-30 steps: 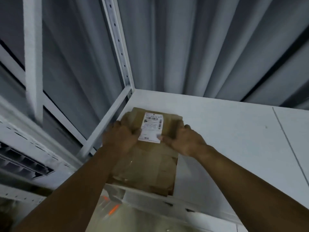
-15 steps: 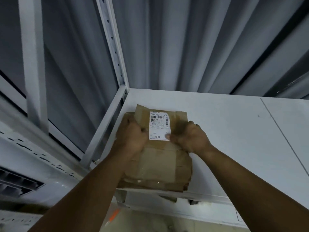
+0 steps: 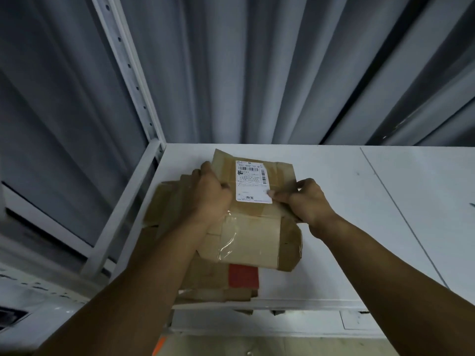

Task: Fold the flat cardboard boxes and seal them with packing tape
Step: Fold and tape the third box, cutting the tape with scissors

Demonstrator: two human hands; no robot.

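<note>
Box (image 3: 248, 236) points lengthwise toward the curtain (image 3: 257, 73); left hand (image 3: 210, 199) and right hand (image 3: 309, 205) fingers grip its sides.

Both bare forearms reach forward and converge, the left grip (image 3: 210, 199) curled over one side edge of the flat cardboard box (image 3: 254, 242) and the right grip (image 3: 308, 204) pinching the opposite edge (thumb laid on top, knuckles raised).

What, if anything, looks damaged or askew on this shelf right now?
The flat cardboard box in the left hand and right hand looks used: wrinkled clear tape crosses it, a shipping label is stuck on top, and its near right corner is crumpled. The cardboard stack beneath lies fanned out, edges misaligned.
</note>
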